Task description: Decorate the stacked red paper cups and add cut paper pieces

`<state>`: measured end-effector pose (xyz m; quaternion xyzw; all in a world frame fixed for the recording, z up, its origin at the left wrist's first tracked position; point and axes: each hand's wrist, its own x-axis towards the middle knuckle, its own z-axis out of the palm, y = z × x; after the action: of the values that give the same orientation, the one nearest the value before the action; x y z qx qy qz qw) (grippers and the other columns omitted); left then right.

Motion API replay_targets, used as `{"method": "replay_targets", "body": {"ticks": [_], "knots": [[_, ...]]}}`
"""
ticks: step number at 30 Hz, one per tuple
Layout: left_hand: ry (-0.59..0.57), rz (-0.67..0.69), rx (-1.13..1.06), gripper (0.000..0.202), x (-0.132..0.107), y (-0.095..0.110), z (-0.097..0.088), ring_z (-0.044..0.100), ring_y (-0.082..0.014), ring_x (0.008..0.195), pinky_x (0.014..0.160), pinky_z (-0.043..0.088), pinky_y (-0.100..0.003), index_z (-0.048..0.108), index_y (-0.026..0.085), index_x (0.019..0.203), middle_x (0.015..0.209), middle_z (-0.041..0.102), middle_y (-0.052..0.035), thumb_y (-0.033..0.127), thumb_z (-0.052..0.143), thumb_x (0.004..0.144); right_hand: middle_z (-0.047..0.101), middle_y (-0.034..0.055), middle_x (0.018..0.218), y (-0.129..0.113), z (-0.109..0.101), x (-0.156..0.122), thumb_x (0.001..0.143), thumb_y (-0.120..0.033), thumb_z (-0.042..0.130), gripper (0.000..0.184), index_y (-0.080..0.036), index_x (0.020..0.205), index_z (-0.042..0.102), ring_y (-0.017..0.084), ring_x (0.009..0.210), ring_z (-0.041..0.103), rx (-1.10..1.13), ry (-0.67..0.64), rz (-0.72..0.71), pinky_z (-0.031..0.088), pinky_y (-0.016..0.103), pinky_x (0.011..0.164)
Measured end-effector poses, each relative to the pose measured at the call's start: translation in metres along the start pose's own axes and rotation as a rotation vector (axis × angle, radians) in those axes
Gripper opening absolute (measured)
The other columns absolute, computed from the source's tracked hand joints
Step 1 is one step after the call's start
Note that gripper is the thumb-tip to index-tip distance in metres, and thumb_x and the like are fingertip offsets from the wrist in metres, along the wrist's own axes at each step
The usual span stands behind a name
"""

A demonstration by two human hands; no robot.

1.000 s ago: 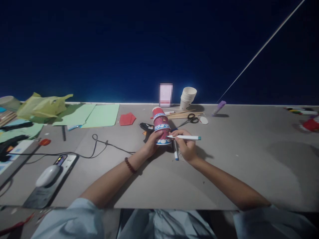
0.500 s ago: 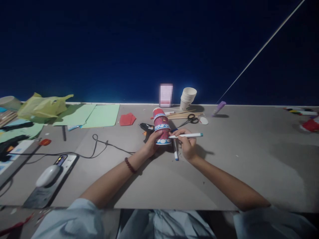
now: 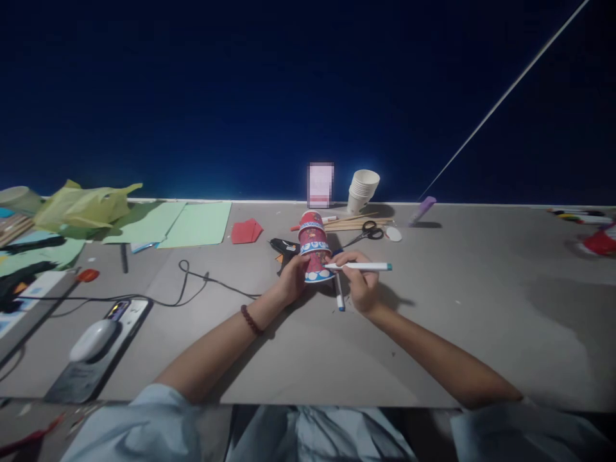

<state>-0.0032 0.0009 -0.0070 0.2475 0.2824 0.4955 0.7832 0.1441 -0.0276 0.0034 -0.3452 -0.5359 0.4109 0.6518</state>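
My left hand [image 3: 292, 280] grips a tower of stacked red paper cups [image 3: 315, 240] with blue-and-white patterned rims, holding it slightly tilted above the table. In my right hand [image 3: 362, 282] is a white marker [image 3: 368, 266] with a teal end, its tip at the lowest red band of the tower. A second marker [image 3: 340, 298] with a blue end lies under and between my hands. Just behind my left hand rests a black glue gun [image 3: 285, 250], partly hidden by the cups. Black-handled scissors [image 3: 369, 232] lie beyond my right hand.
At the back stand nested white paper cups [image 3: 363, 191] and a purple glue stick [image 3: 423, 210]; wooden sticks [image 3: 353, 223] lie before them. Red paper [image 3: 246, 231], green sheets [image 3: 197, 223], a yellow bag [image 3: 84, 208], a power strip [image 3: 33, 301] and a phone [image 3: 79, 382] occupy the left. A black cable [image 3: 158, 301] crosses the table.
The cup tower has turned a little in my left hand and shifted slightly to the right. The marker stays against it, tilted a touch differently.
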Motion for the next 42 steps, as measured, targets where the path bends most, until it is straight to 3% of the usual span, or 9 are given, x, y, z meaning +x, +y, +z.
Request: {"method": "replay_targets", "body": {"ticks": [7, 15, 21, 31, 37, 42], "knots": [[0.021, 0.009, 0.062, 0.030, -0.0022, 0.0016, 0.0016, 0.068, -0.0202, 0.079, 0.081, 0.052, -0.030, 0.074, 0.010, 0.088, 0.085, 0.075, -0.0090, 0.031, 0.073, 0.067, 0.067, 0.0024, 0.081, -0.0017, -0.0005, -0.0025, 0.083, -0.021, 0.055, 0.011, -0.022, 0.079, 0.065, 0.019, 0.080, 0.065, -0.043, -0.032, -0.040, 0.054, 0.034, 0.076], [0.010, -0.034, 0.052, 0.034, -0.0028, 0.0027, 0.0010, 0.069, -0.0225, 0.082, 0.084, 0.052, -0.033, 0.073, 0.009, 0.093, 0.091, 0.076, -0.0108, 0.032, 0.073, 0.068, 0.066, 0.0006, 0.075, -0.0014, -0.0008, 0.0042, 0.079, -0.023, 0.057, 0.008, -0.023, 0.075, 0.064, 0.017, 0.071, 0.063, -0.023, 0.082, 0.053, 0.054, 0.034, 0.073], [0.073, -0.068, -0.014, 0.027, -0.0006, 0.0016, -0.0021, 0.070, -0.0218, 0.077, 0.082, 0.052, -0.033, 0.072, 0.008, 0.088, 0.084, 0.075, -0.0107, 0.030, 0.068, 0.071, 0.067, 0.0014, 0.076, -0.0026, -0.0006, 0.0025, 0.080, -0.026, 0.058, 0.009, -0.023, 0.075, 0.064, 0.020, 0.075, 0.066, -0.063, 0.008, 0.078, 0.055, 0.037, 0.076], [0.099, -0.058, -0.022, 0.023, -0.0010, 0.0012, -0.0008, 0.070, -0.0217, 0.075, 0.079, 0.053, -0.032, 0.072, 0.009, 0.085, 0.083, 0.075, -0.0107, 0.027, 0.066, 0.073, 0.068, 0.0012, 0.081, 0.0012, -0.0024, -0.0005, 0.086, -0.026, 0.057, 0.010, -0.023, 0.083, 0.066, 0.017, 0.072, 0.065, -0.108, -0.035, 0.034, 0.052, 0.031, 0.066], [0.089, -0.049, -0.023, 0.021, -0.0011, 0.0004, -0.0023, 0.069, -0.0220, 0.074, 0.078, 0.054, -0.033, 0.071, 0.011, 0.085, 0.081, 0.075, -0.0094, 0.027, 0.068, 0.072, 0.067, 0.0004, 0.074, -0.0019, -0.0010, -0.0002, 0.084, -0.027, 0.057, 0.009, -0.023, 0.082, 0.065, 0.017, 0.067, 0.065, -0.153, -0.022, 0.070, 0.050, 0.028, 0.057], [0.076, -0.060, -0.017, 0.024, -0.0010, 0.0007, -0.0029, 0.070, -0.0225, 0.077, 0.082, 0.053, -0.033, 0.072, 0.009, 0.087, 0.085, 0.075, -0.0108, 0.028, 0.068, 0.072, 0.068, 0.0016, 0.078, -0.0024, -0.0011, 0.0008, 0.082, -0.023, 0.056, 0.011, -0.023, 0.077, 0.065, 0.018, 0.074, 0.067, -0.137, -0.026, 0.025, 0.054, 0.031, 0.067]]}}
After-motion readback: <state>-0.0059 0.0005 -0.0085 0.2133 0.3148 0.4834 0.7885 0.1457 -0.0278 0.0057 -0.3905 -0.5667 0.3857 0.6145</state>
